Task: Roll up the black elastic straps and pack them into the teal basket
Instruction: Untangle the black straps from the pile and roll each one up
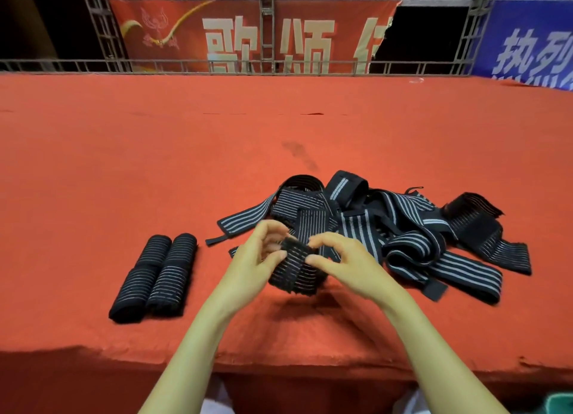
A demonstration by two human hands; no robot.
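Rolling a strap mid-air over the red desk, left hand and right hand both pinching it. I'd keep tension tight, edges lined up. Two finished rolls sit left; loose pile right. Teal basket barely peeks in at the near right.

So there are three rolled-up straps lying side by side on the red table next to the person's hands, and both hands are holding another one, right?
Almost. The head view shows two rolled-up straps lying side by side on the red table, not three. The rest holds: the left hand and the right hand are both holding another strap.
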